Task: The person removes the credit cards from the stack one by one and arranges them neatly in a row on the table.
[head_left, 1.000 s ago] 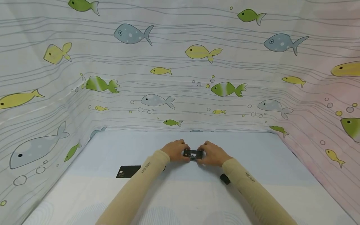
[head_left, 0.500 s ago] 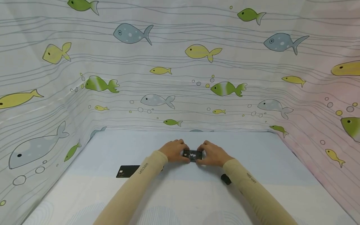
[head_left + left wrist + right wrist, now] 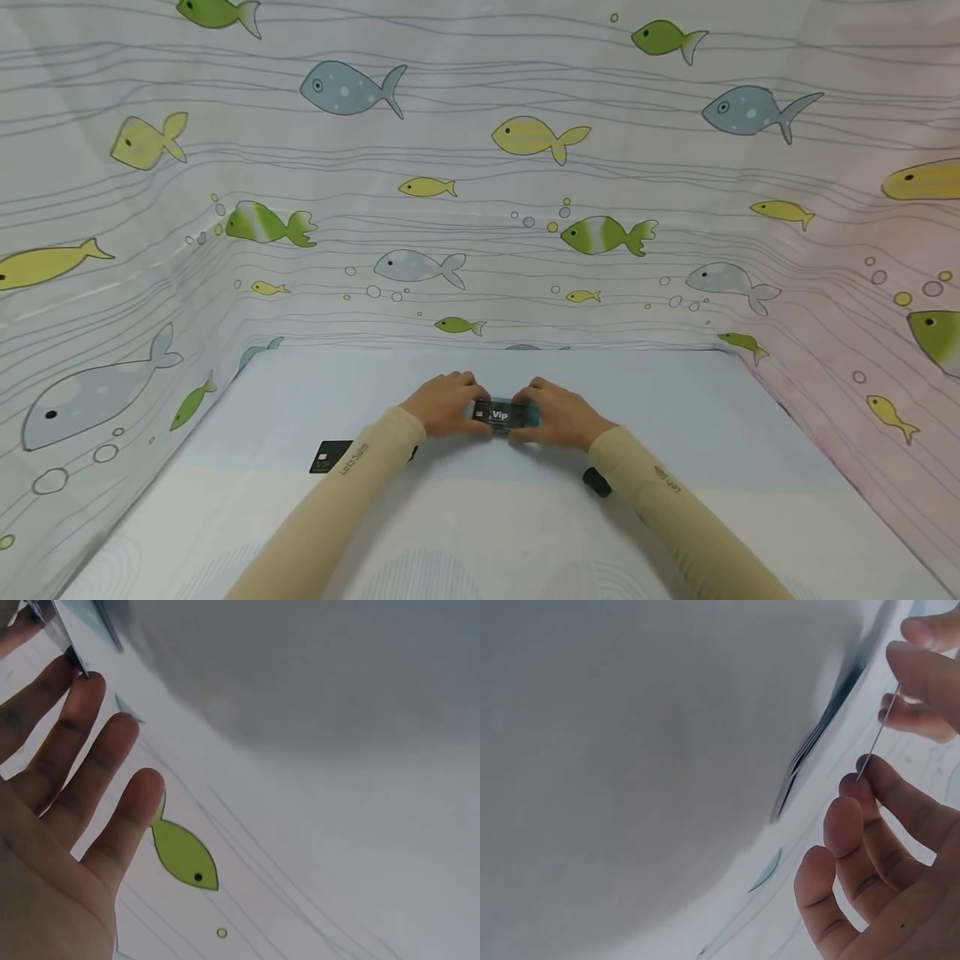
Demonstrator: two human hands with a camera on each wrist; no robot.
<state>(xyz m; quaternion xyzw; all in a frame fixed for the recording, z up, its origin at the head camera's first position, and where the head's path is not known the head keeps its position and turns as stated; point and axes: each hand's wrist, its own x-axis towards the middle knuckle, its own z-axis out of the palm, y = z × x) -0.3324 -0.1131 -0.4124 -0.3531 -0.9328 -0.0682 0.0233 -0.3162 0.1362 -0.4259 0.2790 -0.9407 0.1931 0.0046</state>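
Observation:
A small dark card marked "Vip" (image 3: 498, 415) is held up between both hands above the table in the head view. My left hand (image 3: 447, 406) pinches its left end between thumb and fingers. At the right end, my right hand (image 3: 561, 414) grips a bluish see-through piece (image 3: 533, 414), perhaps a sleeve; its kind is unclear. Only a thin edge of the held piece (image 3: 876, 739) shows between the fingertips in the right wrist view. In the left wrist view, its edge (image 3: 69, 637) touches fingertips of the left hand (image 3: 67, 817).
A larger black card (image 3: 327, 455) lies on the white and pale-blue table (image 3: 480, 525), partly covered by the left sleeve (image 3: 341, 492). A small black object (image 3: 597, 482) lies beside the right sleeve (image 3: 667, 500). Fish-patterned cloth walls (image 3: 495, 200) surround the table.
Both hands have shifted slightly left, the left one farther, moving the Vip card with it. The bluish piece now shows at the right hand. The left sleeve covers more of the larger card.

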